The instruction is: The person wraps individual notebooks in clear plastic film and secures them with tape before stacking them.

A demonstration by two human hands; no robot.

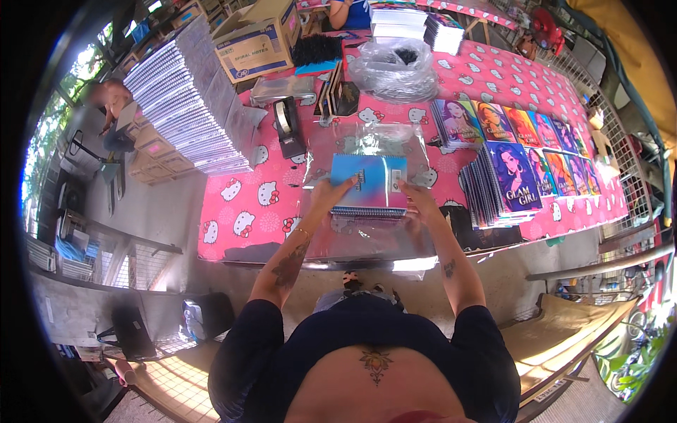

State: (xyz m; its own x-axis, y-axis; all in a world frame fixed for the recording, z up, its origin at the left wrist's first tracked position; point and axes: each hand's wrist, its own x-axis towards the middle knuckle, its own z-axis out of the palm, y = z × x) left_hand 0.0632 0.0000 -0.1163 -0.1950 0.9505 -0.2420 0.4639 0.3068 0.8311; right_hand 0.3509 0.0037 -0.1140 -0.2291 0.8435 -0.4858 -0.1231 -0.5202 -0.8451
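A small stack of spiral notebooks [377,189], its top cover shading from blue to purple-pink, rests on a clear plastic sheet [360,243] in front of me. My left hand [335,194] grips the stack's left side, thumb on the cover. On the opposite side my right hand [419,200] grips it too, thumb near a pale label; the fingers under the edges are partly hidden. The spiral binding faces me. Just beyond my left hand stands a black tape dispenser [288,130].
At right, several piles of spiral notebooks with illustrated covers [513,176] cover the pink patterned table [243,201]. A tall notebook stack [190,106] rises at left. Behind are a cardboard box [257,46], bundled clear plastic [395,70] and white stacks [397,27]. Another person [116,106] is at far left.
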